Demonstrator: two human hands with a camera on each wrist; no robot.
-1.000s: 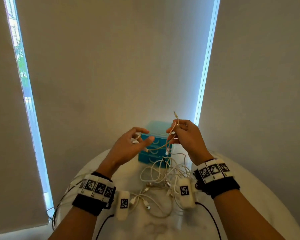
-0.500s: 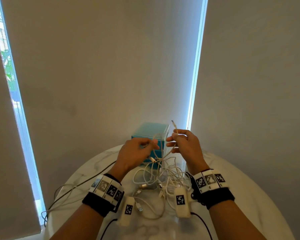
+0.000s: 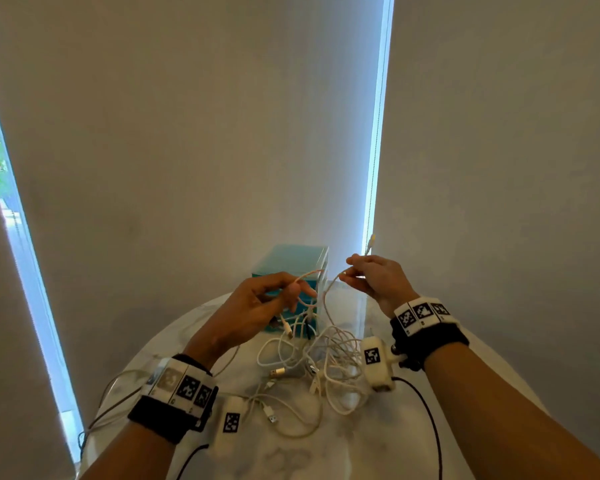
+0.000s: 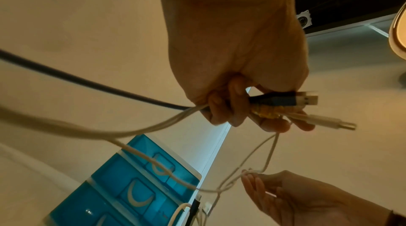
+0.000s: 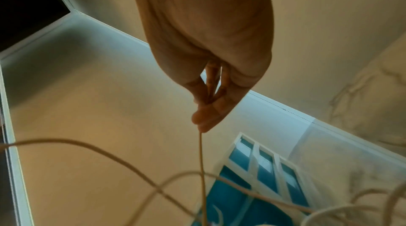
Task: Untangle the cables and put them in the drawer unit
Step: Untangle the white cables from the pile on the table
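A tangle of white cables (image 3: 312, 362) lies on the round marble table (image 3: 378, 452) in front of the blue drawer unit (image 3: 291, 261). My left hand (image 3: 284, 292) is raised over the tangle, fingers curled round a bundle of cable ends. The left wrist view shows a black USB plug (image 4: 283, 100) and a white plug (image 4: 325, 121) sticking out of that fist (image 4: 241, 111). My right hand (image 3: 352, 271) pinches a thin pale cable (image 5: 201, 151); its plug end (image 3: 371, 241) points up above the fingers. A loop of cable runs between both hands.
The drawer unit (image 4: 131, 186) stands at the table's far edge against grey blinds, its drawers closed. Loose USB plugs (image 3: 278, 372) lie in the tangle. A grey cord (image 3: 118, 393) trails off the table's left edge. Bright window slits flank the blinds.
The left hand has closed on a bundle of cable ends. The right hand has drawn to the right with its thin cable, so the hands are further apart.
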